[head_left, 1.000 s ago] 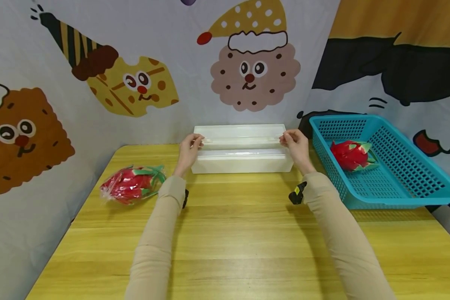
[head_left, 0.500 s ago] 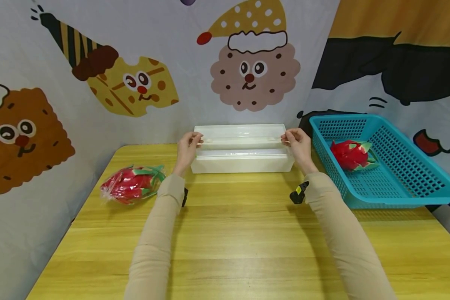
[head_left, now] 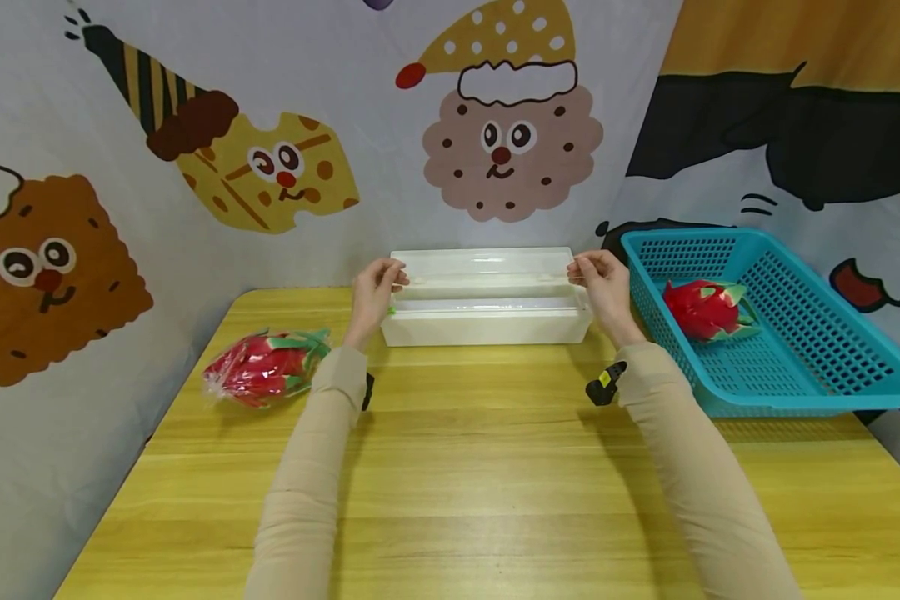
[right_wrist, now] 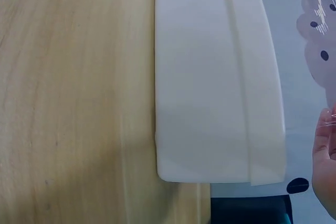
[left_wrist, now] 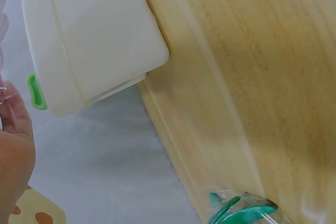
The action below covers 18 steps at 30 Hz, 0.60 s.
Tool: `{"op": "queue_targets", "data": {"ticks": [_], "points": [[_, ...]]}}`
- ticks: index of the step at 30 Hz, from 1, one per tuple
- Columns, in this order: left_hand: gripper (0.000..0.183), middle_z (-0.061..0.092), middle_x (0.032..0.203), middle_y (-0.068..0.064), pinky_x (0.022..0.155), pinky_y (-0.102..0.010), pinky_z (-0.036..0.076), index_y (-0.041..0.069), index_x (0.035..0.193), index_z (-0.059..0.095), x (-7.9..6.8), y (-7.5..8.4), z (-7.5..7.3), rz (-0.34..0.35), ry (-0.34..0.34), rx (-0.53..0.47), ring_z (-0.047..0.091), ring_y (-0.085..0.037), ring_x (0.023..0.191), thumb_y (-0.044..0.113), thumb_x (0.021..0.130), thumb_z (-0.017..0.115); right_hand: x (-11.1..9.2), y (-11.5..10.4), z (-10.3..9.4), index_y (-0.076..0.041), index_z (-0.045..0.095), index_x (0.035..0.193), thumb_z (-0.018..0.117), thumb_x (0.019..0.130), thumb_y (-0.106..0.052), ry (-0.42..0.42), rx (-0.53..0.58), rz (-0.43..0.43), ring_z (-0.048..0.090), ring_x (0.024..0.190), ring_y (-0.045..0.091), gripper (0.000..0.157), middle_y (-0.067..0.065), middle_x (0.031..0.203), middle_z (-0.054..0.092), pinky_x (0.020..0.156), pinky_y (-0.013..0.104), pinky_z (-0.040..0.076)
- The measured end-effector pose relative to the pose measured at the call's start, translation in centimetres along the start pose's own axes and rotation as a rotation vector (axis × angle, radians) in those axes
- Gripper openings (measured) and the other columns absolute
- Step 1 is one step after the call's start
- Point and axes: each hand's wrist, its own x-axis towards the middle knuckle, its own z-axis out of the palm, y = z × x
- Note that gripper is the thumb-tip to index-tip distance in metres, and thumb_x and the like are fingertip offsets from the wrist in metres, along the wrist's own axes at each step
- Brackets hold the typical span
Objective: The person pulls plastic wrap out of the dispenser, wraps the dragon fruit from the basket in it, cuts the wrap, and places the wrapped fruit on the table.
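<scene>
Landmark: the long white box-shaped dispenser (head_left: 484, 330), near the table's back edge, its flap (head_left: 487, 260) raised towards the printed cloth backdrop (head_left: 390, 187).

Hands: left hand (head_left: 373, 296) at the dispenser's left end, thumb and fingers closed in a pinch; right hand (head_left: 607, 287) at its right end, same grip. Both appear to hold the clear plastic film (right_wrist: 321, 14), stretched between them above the dispenser. Length drawn: cannot tell.

Step in hand (judged): drawing film out. Next move probably calls for an even pull by both hands, corners kept apart so the sheet does not fold or cling to itself.

Room: bare wood-grain table (head_left: 487, 467) in front of the dispenser gives ample space for a pull towards the person. Behind it, little room before the backdrop. On its right, the blue perforated plastic basket (head_left: 810, 402), holding a red dragon fruit with green-tipped scales (head_left: 708, 310), is near the right hand. A film-wrapped red dragon fruit (head_left: 267, 368) lies in front and left of the dispenser, near the left sleeve.
</scene>
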Motion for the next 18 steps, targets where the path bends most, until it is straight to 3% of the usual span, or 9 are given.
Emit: {"op": "queue_targets", "data": {"ticks": [3, 8, 12, 18], "points": [[0.031, 0.066, 0.095, -0.021, 0.075, -0.022, 0.058, -0.005, 0.107, 0.063, -0.1, 0.2, 0.0, 0.011, -0.002, 0.0, 0.065, -0.009, 0.077, 0.023, 0.098, 0.051, -0.1, -0.5, 0.0, 0.006, 0.057, 0.1, 0.05, 0.096, -0.005, 0.006, 0.004, 0.011, 0.063, 0.071, 0.008, 0.013, -0.003, 0.077, 0.065, 0.07, 0.015, 0.056], [0.032, 0.066, 0.095, -0.023, 0.074, -0.02, 0.057, -0.005, 0.107, 0.063, 0.0, 0.7, -0.1, 0.023, 0.0, 0.001, 0.064, -0.004, 0.075, 0.023, 0.098, 0.051, 0.8, 0.5, -0.5, 0.009, 0.056, 0.105, 0.051, 0.097, -0.009, 0.009, 0.004, -0.004, 0.063, 0.072, 0.007, 0.021, -0.005, 0.078, 0.066, 0.07, 0.014, 0.056], [0.033, 0.066, 0.097, -0.026, 0.077, -0.024, 0.058, -0.008, 0.107, 0.063, 0.0, 1.2, -0.2, 0.019, 0.001, -0.006, 0.067, -0.013, 0.079, 0.021, 0.098, 0.051, 1.3, 1.1, -0.6, 0.002, 0.06, 0.1, 0.054, 0.095, -0.013, 0.022, 0.024, -0.041, 0.063, 0.072, 0.006, 0.017, -0.007, 0.078, 0.067, 0.069, 0.014, 0.055], [0.026, 0.064, 0.099, -0.032, 0.081, -0.035, 0.059, -0.009, 0.106, 0.063, -0.9, 4.0, -0.6, 0.029, -0.019, -0.005, 0.066, -0.035, 0.089, 0.012, 0.098, 0.05, 1.8, 1.8, -1.0, -0.01, 0.063, 0.091, 0.057, 0.094, -0.02, -0.01, 0.089, -0.11, 0.063, 0.071, 0.004, 0.012, -0.008, 0.078, 0.068, 0.068, 0.015, 0.055]]}}
